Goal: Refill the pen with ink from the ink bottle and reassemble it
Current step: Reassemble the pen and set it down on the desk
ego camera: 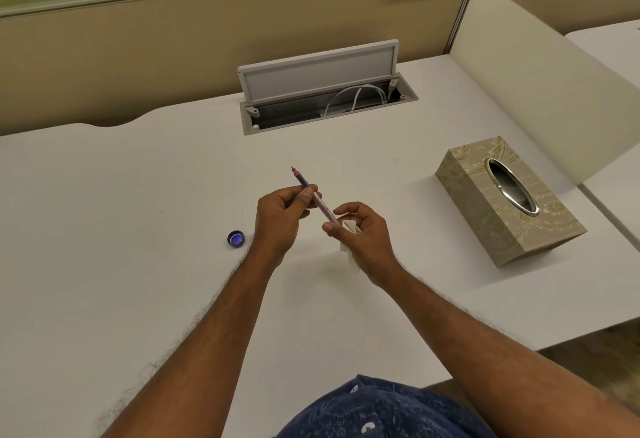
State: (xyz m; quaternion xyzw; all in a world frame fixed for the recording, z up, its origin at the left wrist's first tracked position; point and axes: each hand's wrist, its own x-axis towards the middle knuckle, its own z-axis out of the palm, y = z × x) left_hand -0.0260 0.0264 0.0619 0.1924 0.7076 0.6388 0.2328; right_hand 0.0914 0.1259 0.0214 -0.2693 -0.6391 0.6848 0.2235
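Observation:
A slim pen [313, 195] with a clear barrel and a pink nib section points away and to the left above the white desk [138, 195]. My left hand [280, 221] pinches it near the middle. My right hand [363, 237] holds the barrel's rear end between thumb and fingers, with a crumpled white tissue [348, 235] tucked in its palm. A small dark bottle cap [236, 239], blue inside, lies on the desk just left of my left wrist. No ink bottle is in view.
A patterned beige tissue box [509, 202] stands to the right. An open cable hatch [325, 98] with white cords sits in the desk at the back. A low partition runs behind, and a curved white divider [540, 74] rises at the right.

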